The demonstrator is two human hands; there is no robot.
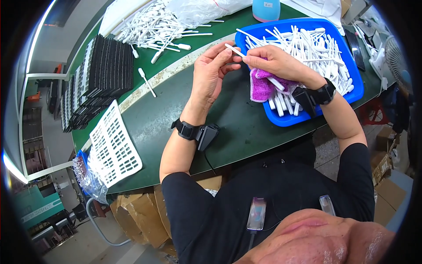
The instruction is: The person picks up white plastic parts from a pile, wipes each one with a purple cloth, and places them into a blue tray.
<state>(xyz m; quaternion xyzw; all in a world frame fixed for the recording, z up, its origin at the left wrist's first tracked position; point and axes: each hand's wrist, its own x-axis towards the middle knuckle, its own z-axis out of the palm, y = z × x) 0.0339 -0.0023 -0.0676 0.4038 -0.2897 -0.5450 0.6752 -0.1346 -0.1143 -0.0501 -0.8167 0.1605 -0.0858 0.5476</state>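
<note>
Between my two hands, at the near-left edge of the blue tray (357, 94), is a slim white plastic stick (234, 49). My left hand (212, 66) pinches its far-left end between thumb and fingertips. My right hand (277, 64) is closed round its other end, with a purple cloth (262, 88) bunched under the fingers. The cloth hangs over the tray's rim. Heaped in the tray are many white plastic sticks (318, 57), some with a wider end. Part of one more stick (276, 82) shows against the cloth; whether my right hand grips it I cannot tell.
On the green table (176, 112), black ridged trays (107, 66) are stacked at the left beside a white slotted panel (115, 145). Loose white sticks (151, 31) lie in a far pile, with one single stick (147, 82) nearer. A blue container (265, 9) stands behind the tray.
</note>
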